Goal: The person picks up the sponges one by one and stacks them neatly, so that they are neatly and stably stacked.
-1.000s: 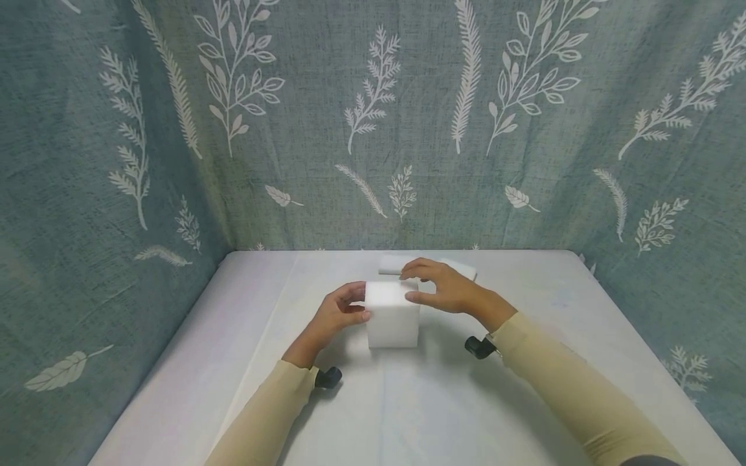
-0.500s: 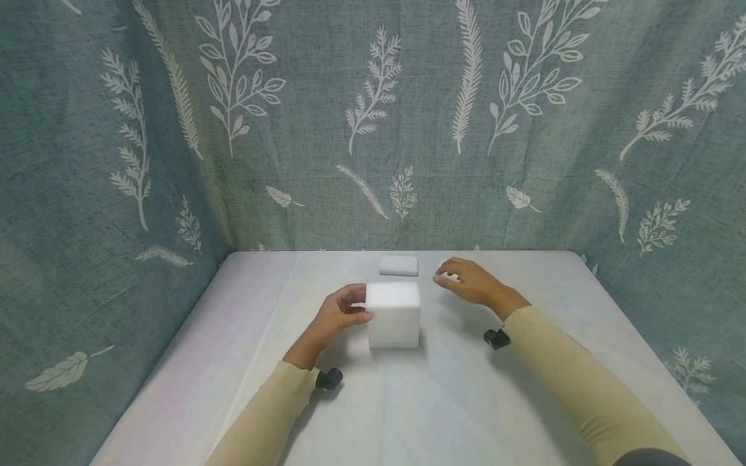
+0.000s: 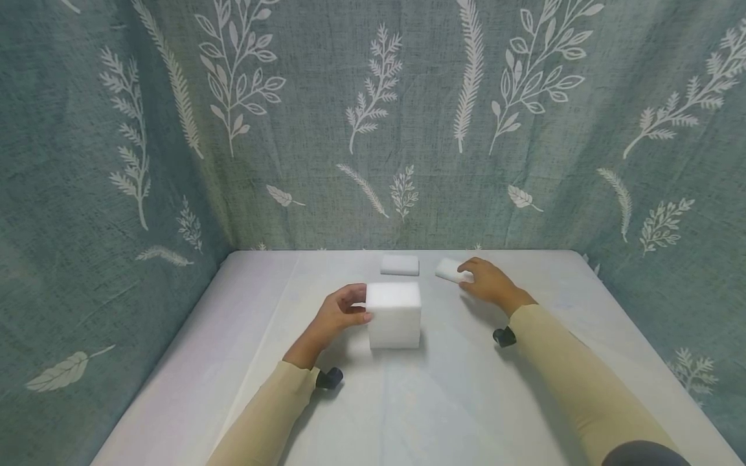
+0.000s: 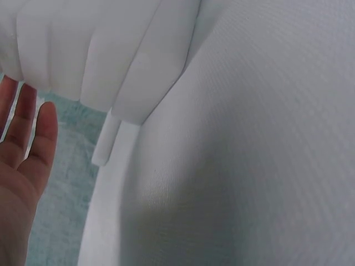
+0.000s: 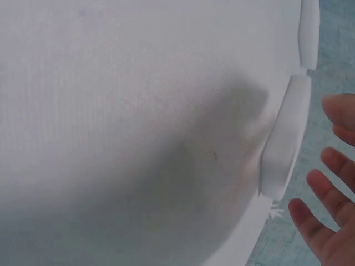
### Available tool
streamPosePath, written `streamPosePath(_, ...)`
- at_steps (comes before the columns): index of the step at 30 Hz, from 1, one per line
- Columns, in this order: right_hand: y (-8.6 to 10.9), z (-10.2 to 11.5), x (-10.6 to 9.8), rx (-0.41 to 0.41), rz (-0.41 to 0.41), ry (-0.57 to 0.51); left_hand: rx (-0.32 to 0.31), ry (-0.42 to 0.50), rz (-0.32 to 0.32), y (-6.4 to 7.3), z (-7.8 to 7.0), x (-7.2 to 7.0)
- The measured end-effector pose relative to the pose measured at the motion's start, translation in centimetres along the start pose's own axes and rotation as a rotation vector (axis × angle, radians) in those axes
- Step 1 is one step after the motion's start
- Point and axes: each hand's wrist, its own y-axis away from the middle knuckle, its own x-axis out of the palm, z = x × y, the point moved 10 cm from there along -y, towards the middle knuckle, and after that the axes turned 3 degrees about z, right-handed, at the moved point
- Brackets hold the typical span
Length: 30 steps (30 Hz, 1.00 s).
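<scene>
A squared stack of white slabs [image 3: 394, 318] with rounded edges stands mid-table; its layers show in the left wrist view. My left hand [image 3: 332, 318] rests against the stack's left side, thumb at the front corner and fingers toward the back. In the left wrist view, that hand's fingers [image 4: 41, 141] are extended, their tips right at the slabs. A loose white slab [image 3: 449, 270] lies angled behind and right of the stack. Over its right end reaches my right hand [image 3: 488, 283], thumb and fingers spread. The right wrist view shows those fingers [image 5: 327, 194] apart, beside the slab [image 5: 287, 138].
Another loose white slab [image 3: 399, 265] lies flat behind the stack, near the far edge of the white-covered table [image 3: 466, 401]. A green-grey curtain [image 3: 315, 129] with white leaf prints closes off the back and both sides.
My right hand has left the top right of the stack and moved right to the angled loose slab, whose left part now shows. The left hand and the stack have stayed put.
</scene>
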Motion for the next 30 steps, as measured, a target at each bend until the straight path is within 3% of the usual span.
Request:
streamPosePath(6,-0.5,-0.9,0.3,0.024,0.007,0.007,0.009,0.015,-0.004,0.0,0.0,-0.1)
streamPosePath(15,-0.8,-3.1,0.4,0.141,0.046,0.025,0.041,0.004,-0.022,0.1,-0.3,-0.2)
streamPosePath(30,-1.0,-3.9,1.2,0.202,0.088,0.038,0.09,0.014,-0.007,0.4,-1.4,0.0)
